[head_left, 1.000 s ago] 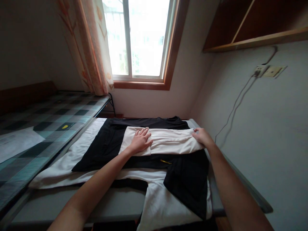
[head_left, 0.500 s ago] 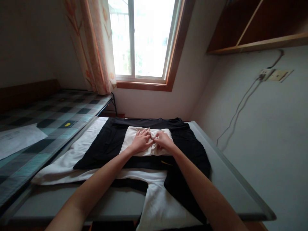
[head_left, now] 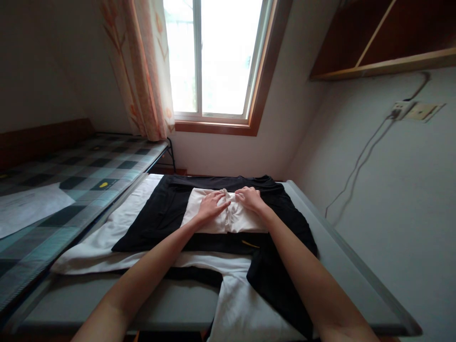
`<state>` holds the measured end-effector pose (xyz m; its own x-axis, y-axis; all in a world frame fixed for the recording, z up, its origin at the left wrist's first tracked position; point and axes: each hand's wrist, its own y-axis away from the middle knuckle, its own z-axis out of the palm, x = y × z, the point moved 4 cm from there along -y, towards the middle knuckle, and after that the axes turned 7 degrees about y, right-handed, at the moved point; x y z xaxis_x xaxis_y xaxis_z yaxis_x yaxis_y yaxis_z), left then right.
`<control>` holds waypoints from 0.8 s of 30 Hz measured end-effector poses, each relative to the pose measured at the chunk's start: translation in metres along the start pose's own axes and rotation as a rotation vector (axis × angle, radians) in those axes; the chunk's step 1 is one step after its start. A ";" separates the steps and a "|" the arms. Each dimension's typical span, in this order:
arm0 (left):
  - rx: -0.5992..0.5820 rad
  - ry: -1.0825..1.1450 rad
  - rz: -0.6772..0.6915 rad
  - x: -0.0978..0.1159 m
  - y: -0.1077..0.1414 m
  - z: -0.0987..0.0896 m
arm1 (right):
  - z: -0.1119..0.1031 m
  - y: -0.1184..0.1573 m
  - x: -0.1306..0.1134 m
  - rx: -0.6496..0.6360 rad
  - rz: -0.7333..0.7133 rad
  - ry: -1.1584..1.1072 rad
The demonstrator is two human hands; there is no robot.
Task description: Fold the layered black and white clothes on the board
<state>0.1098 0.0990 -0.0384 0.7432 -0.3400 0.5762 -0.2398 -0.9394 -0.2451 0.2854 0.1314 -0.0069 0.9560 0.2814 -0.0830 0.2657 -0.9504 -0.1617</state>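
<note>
A folded white cloth garment lies on a spread black garment, with a gathered crease running down its middle. My left hand rests on the left half of it, palm down and fingers stretched toward the crease. On the upper right half lies my right hand, its fingers apart and slightly bent against the fabric. Beneath the black garment is a white garment, which shows at the left and hangs toward the front edge. A small yellow mark sits on the black cloth.
The clothes lie on a grey table. At the left stands a bed with a checked mattress and a sheet of paper. A wall socket with a cord is on the right, under a wooden shelf.
My right hand has let go of the crease and moved up and right across the white garment. My left hand's fingers have flattened. The crease looks straighter, and the view has shifted slightly.
</note>
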 end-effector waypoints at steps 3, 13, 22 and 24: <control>-0.021 -0.045 0.013 0.001 0.003 0.001 | 0.011 -0.001 0.003 -0.050 0.015 0.028; -0.040 -0.166 0.099 0.007 0.008 0.003 | 0.014 -0.010 0.018 0.020 0.013 -0.168; -0.028 -0.132 0.132 0.011 0.011 0.002 | 0.013 -0.016 0.027 0.080 -0.041 -0.169; -0.048 -0.155 0.151 0.015 0.012 0.002 | 0.013 -0.019 0.031 0.076 -0.031 -0.155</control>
<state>0.1193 0.0826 -0.0348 0.7829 -0.4700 0.4077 -0.3827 -0.8804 -0.2799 0.3084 0.1597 -0.0190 0.9153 0.3327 -0.2268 0.2786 -0.9299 -0.2400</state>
